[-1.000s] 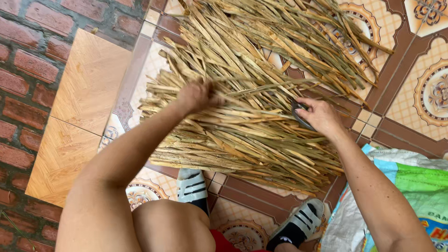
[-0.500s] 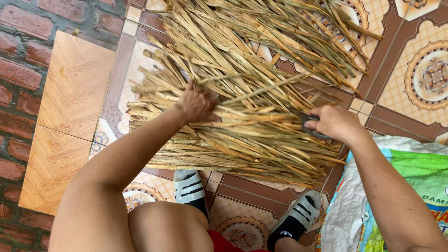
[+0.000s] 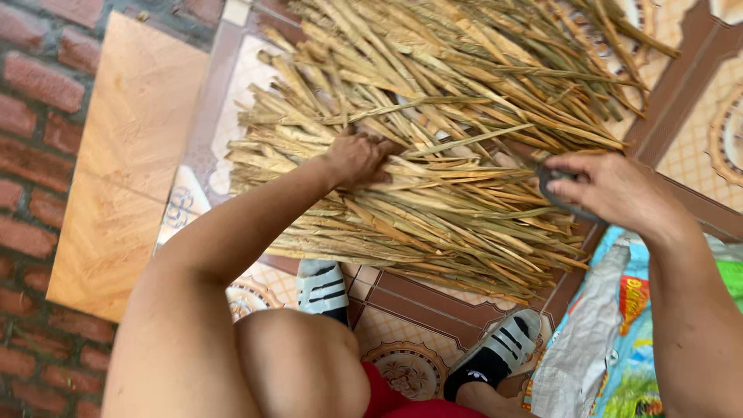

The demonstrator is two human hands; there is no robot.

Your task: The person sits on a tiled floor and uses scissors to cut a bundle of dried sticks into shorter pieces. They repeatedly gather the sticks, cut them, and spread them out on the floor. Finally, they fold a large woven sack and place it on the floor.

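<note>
Both hands at work in a heap of dried leaf strips on patterned floor tiles.

Left of the heap: brick wall (image 3: 31, 224), tan tile slab (image 3: 128, 170). Heap of dried strips (image 3: 433, 155) lies unsorted, none visibly set aside, so most looks left to do. Left hand (image 3: 357, 159), arm extended, fingers curled into the strips at the heap's middle. Right hand (image 3: 611, 190), at the heap's right edge, closed around a small dark tool (image 3: 557, 186). Printed sack (image 3: 619, 340) below it.

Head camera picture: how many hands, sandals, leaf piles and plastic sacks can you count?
Bare hands: 2, left hand and right hand
Black-and-white striped slide sandals: 2, left sandal and right sandal
Pile of dried yellow-green leaf strips: 1
Printed woven plastic sack: 1
Total: 6
</note>
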